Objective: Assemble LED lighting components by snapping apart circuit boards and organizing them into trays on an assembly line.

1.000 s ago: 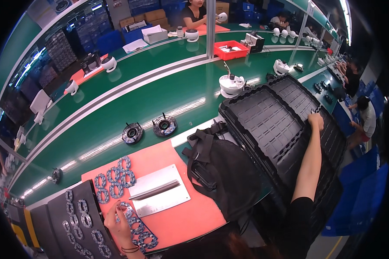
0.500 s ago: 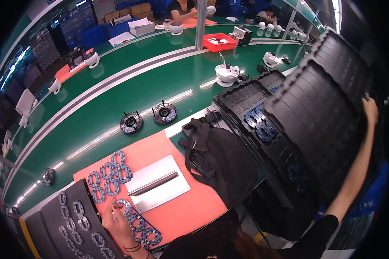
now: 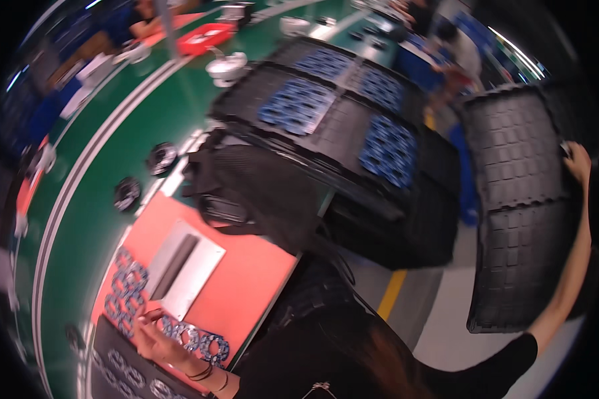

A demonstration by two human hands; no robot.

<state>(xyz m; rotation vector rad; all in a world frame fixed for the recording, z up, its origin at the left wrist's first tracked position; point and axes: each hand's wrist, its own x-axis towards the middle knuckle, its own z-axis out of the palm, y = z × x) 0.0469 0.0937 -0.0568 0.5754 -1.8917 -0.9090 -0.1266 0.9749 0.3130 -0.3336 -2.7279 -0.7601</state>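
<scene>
At the far right my right hand (image 3: 579,163) grips the edge of a large black plastic tray (image 3: 519,149), which hangs upright over the floor with its grid of shallow pockets showing. My left hand (image 3: 154,338) has loosely bent fingers, somewhat blurred, with nothing visible in them. It hovers beside a strip of ring-shaped circuit boards (image 3: 192,338) on the pink mat (image 3: 246,266). More ring-shaped boards (image 3: 128,279) lie beyond that hand. Another black tray (image 3: 329,136), on a stack in the middle, shows several groups of blue circuit boards (image 3: 389,149).
A black bag (image 3: 259,193) sits between mat and tray stack. On the mat is a metal plate with a bar (image 3: 190,266). Round black parts (image 3: 161,158) and a white housing (image 3: 226,68) stand on the green bench. Other people (image 3: 459,53) work at the back.
My right hand has swung the black tray rightward off the stack, uncovering the blue boards beneath. My view has turned to the right. The left hand stays near the board strip.
</scene>
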